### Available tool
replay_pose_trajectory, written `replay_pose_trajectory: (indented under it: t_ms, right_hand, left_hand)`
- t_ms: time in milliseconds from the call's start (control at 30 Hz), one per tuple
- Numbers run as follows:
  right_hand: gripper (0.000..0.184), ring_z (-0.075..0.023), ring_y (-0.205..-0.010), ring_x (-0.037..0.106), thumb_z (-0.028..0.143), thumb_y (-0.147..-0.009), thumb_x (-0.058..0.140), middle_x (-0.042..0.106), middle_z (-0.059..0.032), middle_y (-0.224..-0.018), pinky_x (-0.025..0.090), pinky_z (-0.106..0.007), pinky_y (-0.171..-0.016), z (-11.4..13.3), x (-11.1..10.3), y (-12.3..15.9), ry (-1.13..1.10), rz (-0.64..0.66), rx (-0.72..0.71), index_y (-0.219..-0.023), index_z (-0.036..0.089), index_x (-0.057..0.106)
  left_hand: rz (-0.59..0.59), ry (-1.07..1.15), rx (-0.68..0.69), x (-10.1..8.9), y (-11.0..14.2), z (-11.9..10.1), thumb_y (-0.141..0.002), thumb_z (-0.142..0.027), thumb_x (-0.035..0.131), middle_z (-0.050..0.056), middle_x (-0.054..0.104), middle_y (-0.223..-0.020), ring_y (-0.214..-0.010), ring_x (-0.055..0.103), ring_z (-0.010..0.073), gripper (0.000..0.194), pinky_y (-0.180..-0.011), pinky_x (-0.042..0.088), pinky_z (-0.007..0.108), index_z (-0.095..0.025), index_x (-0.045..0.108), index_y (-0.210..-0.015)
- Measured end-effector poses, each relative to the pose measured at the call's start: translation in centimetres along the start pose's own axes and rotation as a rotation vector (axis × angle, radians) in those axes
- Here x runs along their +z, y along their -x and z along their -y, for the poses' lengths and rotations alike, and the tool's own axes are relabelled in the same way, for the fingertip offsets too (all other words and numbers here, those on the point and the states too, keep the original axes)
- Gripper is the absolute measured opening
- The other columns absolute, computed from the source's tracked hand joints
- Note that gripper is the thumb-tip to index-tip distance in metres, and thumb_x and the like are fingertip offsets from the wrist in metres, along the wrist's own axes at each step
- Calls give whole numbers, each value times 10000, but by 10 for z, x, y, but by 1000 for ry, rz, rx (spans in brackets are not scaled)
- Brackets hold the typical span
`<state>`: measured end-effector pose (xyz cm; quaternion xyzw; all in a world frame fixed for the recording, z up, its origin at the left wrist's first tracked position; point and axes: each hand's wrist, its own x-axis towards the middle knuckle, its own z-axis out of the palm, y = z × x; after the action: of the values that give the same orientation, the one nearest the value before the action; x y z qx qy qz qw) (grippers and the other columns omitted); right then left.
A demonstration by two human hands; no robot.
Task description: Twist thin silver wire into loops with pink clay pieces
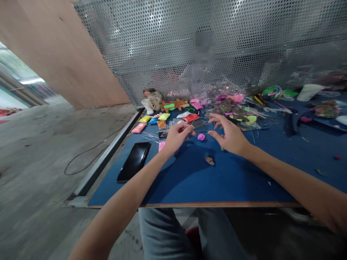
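Over the middle of the blue table my left hand point(177, 136) has its thumb and fingers drawn together in a pinch. Whatever sits between those fingertips, if anything, is too small to make out. My right hand point(229, 135) hovers opposite, its fingers spread and nothing visible in them. Between the two hands lies a small purple lump of clay point(201, 137), touched by neither. A brown lump point(209, 160) rests nearer to me on the table. Thin wires point(148, 135) run beside and behind my left hand, and part of a pink packet point(162, 145) shows beside its wrist.
A black phone point(133, 161) lies on the blue table point(179, 187) at left. Colourful packets, including a red one point(191, 117), and a brown figure point(175, 105) sit behind the hands. Plastic bags and scraps crowd the back, against a perforated metal panel point(168, 47). A white cup point(309, 92) stands far right.
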<state>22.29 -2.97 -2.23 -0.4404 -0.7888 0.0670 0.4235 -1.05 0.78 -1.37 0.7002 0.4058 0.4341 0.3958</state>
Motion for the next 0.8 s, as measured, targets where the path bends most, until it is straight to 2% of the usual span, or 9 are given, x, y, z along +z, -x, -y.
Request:
replay_pose_trajectory:
  t_ms: [67, 167, 333, 433, 567, 800]
  right_hand:
    - [493, -264, -944, 659, 351, -986, 515, 690, -107, -1206, 531, -454, -862, 0, 2, 0, -37, 1, 21, -1466, 257, 453]
    - [373, -206, -782, 669, 333, -1036, 396, 732, -73, -981, 538, -385, -794, -3, 2, 0, -109, -27, 62, -1339, 227, 588]
    - [396, -155, -592, 640, 414, -1042, 384, 692, -19, -731, 534, -302, -640, -3, -1, 2, -204, -29, 135, -1256, 228, 660]
    - [408, -140, -519, 619, 448, -1039, 384, 675, -5, -669, 510, -270, -555, 3, -1, 4, -231, -16, 176, -1252, 229, 655]
    - [419, -133, -462, 591, 452, -1050, 349, 639, 14, -592, 491, -256, -515, 10, -2, 6, -216, -34, 176, -1274, 234, 628]
    - [405, -116, -437, 581, 426, -1060, 340, 646, 23, -591, 487, -240, -493, 10, -2, 6, -226, -60, 166, -1272, 237, 628]
  left_hand:
    - [78, 124, -30, 5, 2, -1, -883, -400, 663, 48, 744, -815, -604, 569, 95, 264, -630, 496, 244, -141, 712, -900]
    - [207, 255, -64, 10, 5, -2, -874, -395, 700, 62, 743, -878, -707, 631, 106, 256, -742, 540, 266, -141, 715, -907]
    - [379, 443, -136, 14, 10, -2, -841, -388, 767, 113, 737, -1098, -1025, 703, 196, 283, -982, 543, 372, -144, 748, -983]
    - [462, 491, -164, 15, 11, -4, -842, -398, 773, 138, 731, -1175, -1113, 693, 225, 310, -1030, 530, 393, -151, 765, -1029]
    - [476, 554, -179, 15, 13, -9, -830, -435, 781, 153, 731, -1191, -1180, 668, 267, 349, -1081, 496, 430, -147, 783, -1029]
    - [374, 665, -205, 18, 17, -11, -834, -387, 787, 155, 738, -1176, -1212, 645, 290, 358, -1139, 399, 442, -122, 780, -1074]
